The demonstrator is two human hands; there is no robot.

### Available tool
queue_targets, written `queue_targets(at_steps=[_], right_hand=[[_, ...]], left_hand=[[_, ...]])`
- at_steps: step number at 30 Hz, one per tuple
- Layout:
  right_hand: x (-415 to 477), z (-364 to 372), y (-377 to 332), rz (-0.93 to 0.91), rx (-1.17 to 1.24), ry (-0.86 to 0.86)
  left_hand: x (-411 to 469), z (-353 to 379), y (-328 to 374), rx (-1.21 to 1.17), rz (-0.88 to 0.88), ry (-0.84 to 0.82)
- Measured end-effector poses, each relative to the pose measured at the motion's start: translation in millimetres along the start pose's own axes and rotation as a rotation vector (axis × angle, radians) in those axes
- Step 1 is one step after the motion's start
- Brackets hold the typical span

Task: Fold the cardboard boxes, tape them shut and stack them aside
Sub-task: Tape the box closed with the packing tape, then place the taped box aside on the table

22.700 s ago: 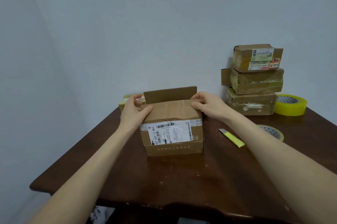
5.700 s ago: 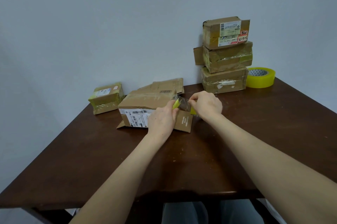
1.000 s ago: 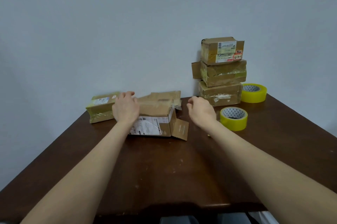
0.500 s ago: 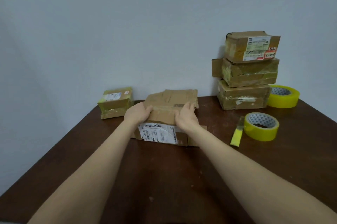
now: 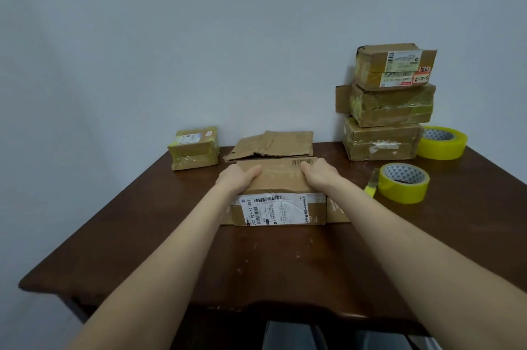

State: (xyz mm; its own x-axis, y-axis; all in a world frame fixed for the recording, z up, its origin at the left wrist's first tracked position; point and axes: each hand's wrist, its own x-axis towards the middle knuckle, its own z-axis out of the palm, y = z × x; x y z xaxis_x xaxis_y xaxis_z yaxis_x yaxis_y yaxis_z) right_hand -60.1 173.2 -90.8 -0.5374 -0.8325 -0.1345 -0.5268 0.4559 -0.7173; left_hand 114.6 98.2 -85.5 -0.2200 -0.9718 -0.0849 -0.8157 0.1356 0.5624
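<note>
Both hands are on the box point(image 5: 278, 201) at the middle of the table point(image 5: 285, 267). The left hand point(image 5: 238, 178) grips its upper left end and the right hand point(image 5: 320, 175) its upper right end. The thumbs lie on the top panel and the other fingers bend away out of sight.

Against the wall at the right stands a stack of three taped boxes point(image 5: 385, 104), unevenly piled. Flattened cardboard point(image 5: 273, 144) lies just behind the held box, and a small taped box point(image 5: 195, 148) sits at the back left. The far tape roll point(image 5: 440, 143) rests beside the stack. The near tape roll point(image 5: 403, 183) and a yellow cutter point(image 5: 372, 185) lie just beside the right forearm.

The box looks folded but not yet sealed: its top is creased and an end flap juts out at the lower right. If either hand lets go to fetch tape, the worn flaps will likely spring open. Pressing too hard could buckle the soft panel. A careless reach may knock the cutter off, and a fourth box could tip the crooked stack.
</note>
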Motion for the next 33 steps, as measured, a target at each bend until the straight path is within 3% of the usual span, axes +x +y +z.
queue_targets(at_steps=[4, 9, 13, 19, 22, 29, 33], right_hand=[[-9.1, -4.6, 6.6, 0.003, 0.139, -0.039], [-21.9, -18.7, -6.0, -0.076, -0.226, 0.094], [-25.5, -6.6, -12.8, -0.084, -0.260, -0.003], [-21.6, -14.4, 9.5, -0.051, 0.004, -0.066], [-27.0, -13.8, 11.0, -0.065, 0.001, 0.033], [-39.7, -12.4, -34.3, -0.294, 0.173, 0.227], [-47.0, 14.5, -66.0, -0.398, 0.284, 0.219]], left_hand=[[-5.8, -1.1, -3.3, -0.123, -0.086, 0.091], [-21.2, 2.1, 3.2, -0.029, 0.132, 0.289], [-17.3, 5.2, 5.3, 0.106, 0.142, 0.175], [-12.7, 3.9, -11.5, -0.374, -0.039, -0.008], [-14.9, 1.1, -16.7, -0.460, -0.067, -0.020], [-18.6, -63.1, -22.2, -0.534, 0.031, 0.448], [-23.3, -99.9, -43.2, -0.708, 0.085, 0.568]])
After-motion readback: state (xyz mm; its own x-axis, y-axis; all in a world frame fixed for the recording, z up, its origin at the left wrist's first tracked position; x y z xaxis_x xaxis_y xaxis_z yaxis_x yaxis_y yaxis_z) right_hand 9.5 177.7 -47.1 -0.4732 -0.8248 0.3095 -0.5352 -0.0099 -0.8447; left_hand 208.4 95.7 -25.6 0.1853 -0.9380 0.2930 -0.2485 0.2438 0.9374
